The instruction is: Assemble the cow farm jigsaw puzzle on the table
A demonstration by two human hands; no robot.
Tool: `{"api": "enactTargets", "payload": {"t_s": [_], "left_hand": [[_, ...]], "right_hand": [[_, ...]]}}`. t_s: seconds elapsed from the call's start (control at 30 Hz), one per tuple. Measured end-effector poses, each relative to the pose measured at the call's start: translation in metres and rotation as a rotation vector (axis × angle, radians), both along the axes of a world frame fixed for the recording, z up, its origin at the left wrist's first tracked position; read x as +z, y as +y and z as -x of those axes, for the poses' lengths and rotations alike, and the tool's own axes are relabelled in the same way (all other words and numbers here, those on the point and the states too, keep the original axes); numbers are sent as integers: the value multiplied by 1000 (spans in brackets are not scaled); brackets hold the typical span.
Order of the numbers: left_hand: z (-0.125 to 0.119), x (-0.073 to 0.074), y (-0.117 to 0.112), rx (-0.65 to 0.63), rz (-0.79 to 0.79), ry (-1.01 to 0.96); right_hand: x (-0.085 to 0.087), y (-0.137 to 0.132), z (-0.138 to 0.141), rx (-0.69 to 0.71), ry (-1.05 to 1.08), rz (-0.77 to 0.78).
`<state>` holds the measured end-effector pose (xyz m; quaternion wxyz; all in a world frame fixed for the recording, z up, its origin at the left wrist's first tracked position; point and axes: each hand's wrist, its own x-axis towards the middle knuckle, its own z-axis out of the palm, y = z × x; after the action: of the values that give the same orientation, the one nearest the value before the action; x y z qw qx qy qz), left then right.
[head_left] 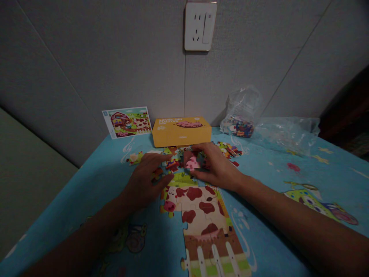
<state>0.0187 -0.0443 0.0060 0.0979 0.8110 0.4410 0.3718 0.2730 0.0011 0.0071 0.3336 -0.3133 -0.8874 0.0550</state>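
My right hand (217,167) reaches over the loose pieces, its thumb and index finger on either side of a puzzle piece (191,159) showing a pink pig on brown. My left hand (148,175) is open beside the pile, thumb and fingers apart with nothing between them. Several loose puzzle pieces (173,165) lie between and behind the hands. Below them stretches a joined puzzle section (203,207) with a brown-spotted cow, green grass and a white fence. My right fingers partly cover the pile.
A yellow puzzle box (182,132) stands against the wall, with a picture card (128,123) of the farm scene leaning to its left. A clear bag of pieces (239,125) and another clear plastic bag (288,132) lie at the back right. A blue cartoon cloth (268,177) covers the table.
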Motion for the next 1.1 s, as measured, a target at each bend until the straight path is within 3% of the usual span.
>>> {"api": "enactTargets", "payload": {"t_s": [0.17,0.27,0.37,0.5,0.7,1.1], "left_hand": [[-12,6,-9,-141,522,-440],[-14,10,-11,-223,664,-603],[-13,11,-13,-296,752,-642],[-14,5,-14,-298,806,-662],[-13,-2,-12,-266,787,-604],[-12,3,-12,-255,818,-541]], "right_hand": [[9,-25,17,319,41,-36],[8,-28,20,344,88,-44],[5,-24,15,289,166,-58],[3,-19,10,209,150,-69],[3,-18,11,215,112,-60],[2,-18,10,254,78,-23]]}}
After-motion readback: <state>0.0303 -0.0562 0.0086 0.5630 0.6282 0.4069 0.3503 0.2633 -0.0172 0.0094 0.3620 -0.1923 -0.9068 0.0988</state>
